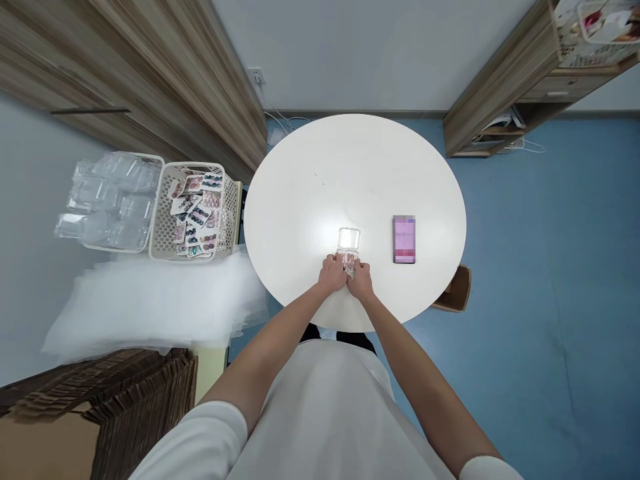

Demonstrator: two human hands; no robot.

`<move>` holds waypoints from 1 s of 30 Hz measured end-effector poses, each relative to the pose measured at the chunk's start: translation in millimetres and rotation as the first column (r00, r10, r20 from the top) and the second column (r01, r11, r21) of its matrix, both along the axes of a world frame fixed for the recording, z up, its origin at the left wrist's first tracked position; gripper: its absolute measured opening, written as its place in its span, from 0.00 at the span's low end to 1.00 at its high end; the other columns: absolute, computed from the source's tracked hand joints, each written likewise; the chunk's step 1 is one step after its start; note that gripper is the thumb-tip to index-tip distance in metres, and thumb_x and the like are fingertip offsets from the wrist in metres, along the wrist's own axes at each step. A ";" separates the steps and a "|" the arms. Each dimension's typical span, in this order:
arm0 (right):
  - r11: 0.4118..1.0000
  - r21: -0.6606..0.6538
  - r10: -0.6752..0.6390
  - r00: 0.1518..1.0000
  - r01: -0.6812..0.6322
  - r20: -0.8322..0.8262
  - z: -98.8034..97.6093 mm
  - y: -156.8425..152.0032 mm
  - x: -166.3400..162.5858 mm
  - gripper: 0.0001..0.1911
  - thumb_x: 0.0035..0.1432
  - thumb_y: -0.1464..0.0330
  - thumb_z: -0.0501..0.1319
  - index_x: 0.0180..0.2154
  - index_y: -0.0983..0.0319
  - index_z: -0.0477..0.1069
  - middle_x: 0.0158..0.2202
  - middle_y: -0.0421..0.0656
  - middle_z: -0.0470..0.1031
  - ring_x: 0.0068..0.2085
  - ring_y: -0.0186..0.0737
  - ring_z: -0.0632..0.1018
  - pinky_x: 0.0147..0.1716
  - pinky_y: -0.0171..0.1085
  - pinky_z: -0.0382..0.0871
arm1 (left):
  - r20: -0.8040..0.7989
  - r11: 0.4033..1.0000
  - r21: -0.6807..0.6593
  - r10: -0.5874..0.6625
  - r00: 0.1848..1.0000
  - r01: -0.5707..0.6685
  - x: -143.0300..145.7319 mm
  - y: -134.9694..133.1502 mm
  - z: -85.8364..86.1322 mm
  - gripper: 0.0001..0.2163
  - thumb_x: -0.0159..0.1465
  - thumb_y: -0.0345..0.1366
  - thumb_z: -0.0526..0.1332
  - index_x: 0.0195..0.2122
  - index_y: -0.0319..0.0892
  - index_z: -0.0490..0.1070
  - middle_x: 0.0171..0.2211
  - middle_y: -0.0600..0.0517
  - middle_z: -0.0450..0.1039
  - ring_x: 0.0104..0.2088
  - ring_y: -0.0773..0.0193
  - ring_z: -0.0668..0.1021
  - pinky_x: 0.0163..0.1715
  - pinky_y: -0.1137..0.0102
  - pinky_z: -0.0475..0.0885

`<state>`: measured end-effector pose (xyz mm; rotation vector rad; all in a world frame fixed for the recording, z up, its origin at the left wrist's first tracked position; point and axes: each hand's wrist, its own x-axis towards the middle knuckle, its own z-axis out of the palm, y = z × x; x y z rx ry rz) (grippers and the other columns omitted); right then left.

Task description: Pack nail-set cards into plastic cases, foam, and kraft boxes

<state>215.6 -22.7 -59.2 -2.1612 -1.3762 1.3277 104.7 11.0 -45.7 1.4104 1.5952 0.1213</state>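
A small clear plastic case (349,239) lies on the white oval table with its lid folded back, away from me. In its lower half sits a card of pinkish press-on nails (349,260). My left hand (333,273) is closed at the near left edge of the case, fingertips at its side. My right hand (361,279) grips the right near corner in the same way. Both thumbs are close together at the front edge. The fingers partly hide the lower rim of the case.
A phone (404,239) lies on the white table (300,167) to the right. At left stand a basket (163,227) of nail cards and another basket of clear plastic cases (113,200). Below them are translucent bags (160,300) and stacked cardboard (145,400). A brown bin (456,291) stands right.
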 end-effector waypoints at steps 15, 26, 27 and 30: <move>0.969 -0.022 -0.246 0.960 0.245 -0.132 -13.8 23.2 19.2 0.30 0.45 0.66 0.56 0.53 0.63 0.61 0.43 0.46 0.68 0.38 0.39 0.71 0.44 0.40 0.65 | 0.128 0.984 -0.044 0.177 0.976 -0.172 -17.3 1.4 -20.7 0.18 0.56 0.31 0.57 0.48 0.40 0.64 0.40 0.47 0.67 0.37 0.63 0.71 0.40 0.69 0.65; 0.945 -0.059 -0.302 0.783 0.323 -0.544 30.8 0.5 27.9 0.18 0.44 0.65 0.59 0.41 0.58 0.68 0.38 0.41 0.69 0.32 0.33 0.71 0.32 0.36 0.66 | 0.464 0.783 -0.449 0.616 0.637 -0.430 -34.6 -20.2 10.8 0.12 0.55 0.37 0.61 0.39 0.40 0.68 0.33 0.48 0.72 0.33 0.67 0.74 0.34 0.70 0.68; 0.947 -0.063 -0.291 0.762 0.314 -0.578 36.5 -2.6 29.6 0.18 0.43 0.65 0.60 0.40 0.58 0.67 0.37 0.41 0.69 0.32 0.33 0.71 0.32 0.36 0.66 | 0.484 0.774 -0.476 0.627 0.610 -0.418 -36.8 -23.0 17.0 0.12 0.54 0.37 0.62 0.39 0.39 0.68 0.32 0.48 0.72 0.32 0.67 0.74 0.34 0.70 0.69; 0.959 -0.091 -0.257 0.698 0.267 -0.669 50.4 -10.5 35.2 0.19 0.42 0.65 0.62 0.40 0.57 0.67 0.36 0.40 0.69 0.33 0.33 0.71 0.33 0.36 0.66 | 0.544 0.761 -0.532 0.643 0.538 -0.372 -42.6 -32.9 35.0 0.14 0.52 0.36 0.65 0.39 0.38 0.69 0.32 0.47 0.73 0.31 0.68 0.75 0.35 0.68 0.69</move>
